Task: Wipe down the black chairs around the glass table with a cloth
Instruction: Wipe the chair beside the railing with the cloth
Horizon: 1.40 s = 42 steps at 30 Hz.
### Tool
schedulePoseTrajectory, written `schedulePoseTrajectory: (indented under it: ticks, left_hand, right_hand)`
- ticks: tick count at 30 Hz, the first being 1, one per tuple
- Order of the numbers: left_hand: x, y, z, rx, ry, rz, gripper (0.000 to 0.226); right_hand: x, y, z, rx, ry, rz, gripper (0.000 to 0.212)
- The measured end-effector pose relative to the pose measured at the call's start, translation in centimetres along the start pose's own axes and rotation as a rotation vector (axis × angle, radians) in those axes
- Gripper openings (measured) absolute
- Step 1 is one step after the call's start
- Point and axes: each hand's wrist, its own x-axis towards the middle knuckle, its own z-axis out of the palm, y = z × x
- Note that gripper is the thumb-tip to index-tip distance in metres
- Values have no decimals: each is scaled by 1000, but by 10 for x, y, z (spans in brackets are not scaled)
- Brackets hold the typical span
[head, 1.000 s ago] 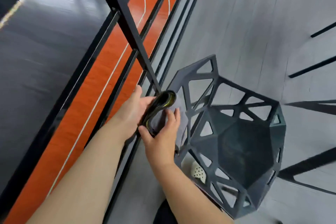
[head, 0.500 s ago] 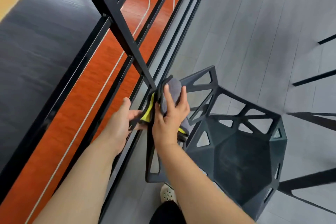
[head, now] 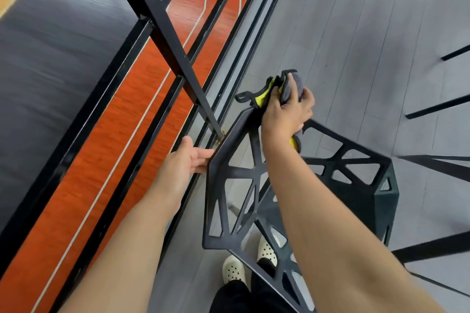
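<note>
Up at the top edge of the black chair [head: 212, 198] backrest, the cloth [head: 292, 84] is bunched tight in the right hand [head: 284, 117] and pressed onto the frame, with a loose yellow-edged tail sticking out toward the railing [head: 178, 51]. The backrest's near corner is gripped by the left hand [head: 183, 162]. Worth flagging: the chair is parked just beside that railing, so a cloth snagged on the lattice or let slip could be lost through the bars to the court [head: 142, 99] below. The chair could also be tipped if it's pushed too hard.

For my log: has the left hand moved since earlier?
Yes. The left hand left the cloth and went down the chair back, toward the foot of the railing post.
</note>
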Motion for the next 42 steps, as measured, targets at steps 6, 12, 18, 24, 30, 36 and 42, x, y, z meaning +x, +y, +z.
schedulePoseTrajectory:
  ticks: [6,12,18,24,30,36,42]
  left_hand:
    - [-11,3,-6,-39,-185,-67,70]
    - [-9,-2,-14,-224,-285,-57,85]
    - [-19,6,-8,3,-315,57,55]
    - [-27,11,0,238,-175,120,39]
    - [-25,8,9,468,-136,234,46]
    - [-12,4,21,301,-98,200,47]
    - [0,-9,32,254,-91,287,40]
  right_hand:
    - [-77,22,0,57,-131,-220,48]
    - [-140,65,-9,82,-275,-360,56]
    - [-158,78,-21,51,-232,-441,48]
    - [-190,129,-49,-99,-367,-394,50]
    - [-201,173,-83,-184,-469,-293,43]
    - [-164,90,-63,145,-440,-122,33]
    - [-190,105,-39,123,-560,-117,57]
